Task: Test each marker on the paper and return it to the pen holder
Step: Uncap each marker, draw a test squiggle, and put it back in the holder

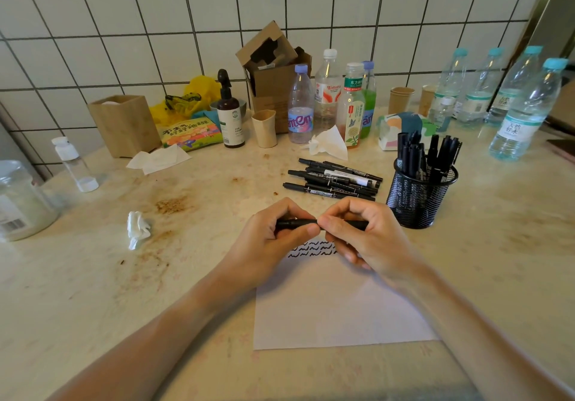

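Observation:
A black marker [297,222] lies level between both hands, above the top of the white paper [336,310]. My left hand [273,242] grips its left end and my right hand [364,239] pinches its right part. Black squiggles [311,249] run in rows along the paper's top edge, partly hidden by my hands. A pile of several black markers [334,180] lies on the counter behind my hands. To the right of the pile stands the black mesh pen holder [418,198] with several markers upright in it.
Several bottles [326,96] and paper cups [264,128] line the tiled wall, with a cardboard box [273,74] and a wooden box [124,124]. Water bottles [522,105] stand at the far right. A crumpled tissue [138,228] lies left; a jar [21,201] sits at the left edge.

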